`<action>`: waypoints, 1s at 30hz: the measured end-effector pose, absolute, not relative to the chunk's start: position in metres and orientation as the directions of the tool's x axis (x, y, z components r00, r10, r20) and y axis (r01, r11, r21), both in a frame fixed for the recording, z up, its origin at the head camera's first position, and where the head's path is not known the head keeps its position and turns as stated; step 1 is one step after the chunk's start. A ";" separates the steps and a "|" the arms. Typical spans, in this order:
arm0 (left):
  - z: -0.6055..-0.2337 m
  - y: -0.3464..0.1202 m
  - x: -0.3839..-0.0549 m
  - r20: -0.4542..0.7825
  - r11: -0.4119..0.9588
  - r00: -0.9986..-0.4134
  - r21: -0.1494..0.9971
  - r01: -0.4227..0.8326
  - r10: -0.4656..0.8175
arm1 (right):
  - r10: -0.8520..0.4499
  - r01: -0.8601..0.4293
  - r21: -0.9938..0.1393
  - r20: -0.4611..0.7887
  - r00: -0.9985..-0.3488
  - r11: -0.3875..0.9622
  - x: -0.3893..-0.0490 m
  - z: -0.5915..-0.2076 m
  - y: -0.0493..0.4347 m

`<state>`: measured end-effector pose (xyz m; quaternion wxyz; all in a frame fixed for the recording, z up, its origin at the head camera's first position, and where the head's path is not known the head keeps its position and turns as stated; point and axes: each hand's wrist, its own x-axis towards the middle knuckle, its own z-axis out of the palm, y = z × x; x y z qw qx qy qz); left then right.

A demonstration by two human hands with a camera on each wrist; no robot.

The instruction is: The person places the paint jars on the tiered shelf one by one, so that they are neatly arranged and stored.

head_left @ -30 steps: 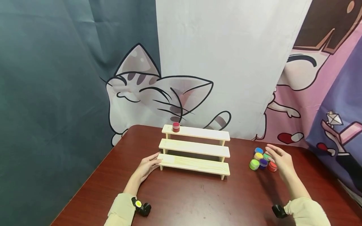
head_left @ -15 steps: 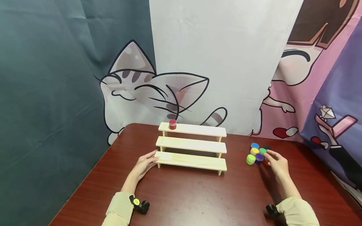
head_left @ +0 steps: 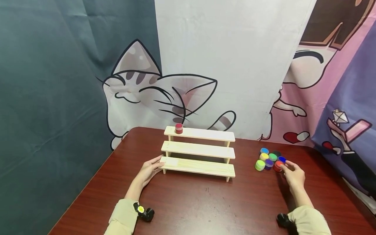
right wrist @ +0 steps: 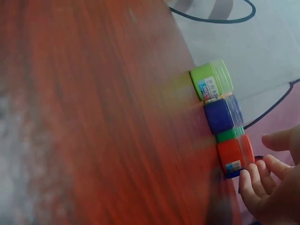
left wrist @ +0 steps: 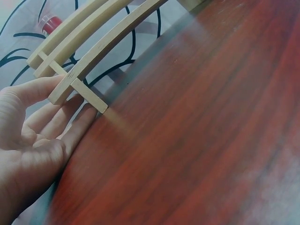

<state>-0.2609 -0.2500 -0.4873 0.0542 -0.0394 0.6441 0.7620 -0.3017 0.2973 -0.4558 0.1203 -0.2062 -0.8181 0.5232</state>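
Observation:
A three-tier wooden display stand is on the table, with a crimson paint pot at the left end of its top step. My left hand grips the left end of the lowest step, thumb on top and fingers underneath, as the left wrist view shows too. At the right, my right hand is beside a cluster of small paint pots. Its fingertips are right at the red pot and a blue pot, thumb spread apart from the fingers.
Light green, purple, yellow, green, light blue and black pots stand close together. A printed cat curtain hangs behind the brown table.
My right hand has come down to the right side of the pots, uncovering the red, blue and black ones. The left hand keeps its hold. The head view has shifted slightly.

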 end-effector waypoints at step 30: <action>-0.490 -0.249 -0.263 -0.141 -0.142 -0.990 0.979 -0.144 0.029 | 0.346 0.270 -0.847 -0.110 -0.932 0.458 -0.309 -0.459 0.307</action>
